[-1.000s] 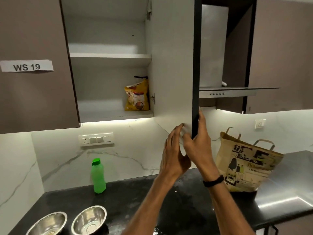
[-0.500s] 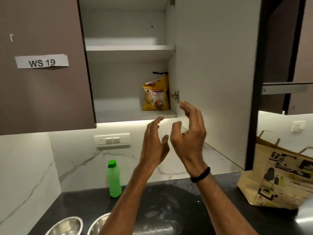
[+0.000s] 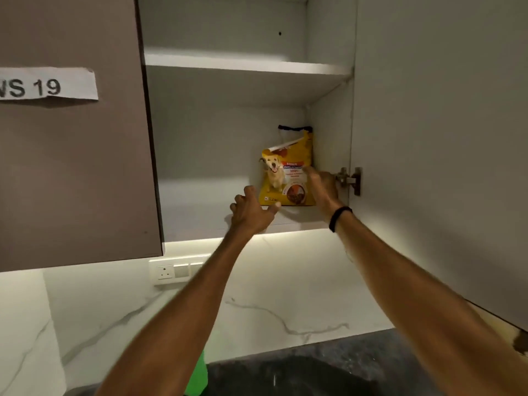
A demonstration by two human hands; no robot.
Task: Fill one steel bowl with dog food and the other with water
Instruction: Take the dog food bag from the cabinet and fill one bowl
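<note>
Both arms stretch up into the open wall cabinet. The left grip (image 3: 251,210) hangs above the front edge of the lower shelf (image 3: 200,218), released, fingers loosely curled round nothing and the thumb pointing at the yellow dog food bag (image 3: 287,178), which stands upright just beyond it and a little to its right. The right grip (image 3: 323,187), a black wristband (image 3: 340,218) below it, is also unclenched, its fingers laid out straight against the bag's right front face; from here I cannot tell whether they truly touch it. Just right of that grip sits the door hinge (image 3: 348,178), with the swung-open door (image 3: 443,138) beyond. Far below both grips a green bottle (image 3: 198,378) peeks from under the left forearm, on the dark desk (image 3: 314,367).
</note>
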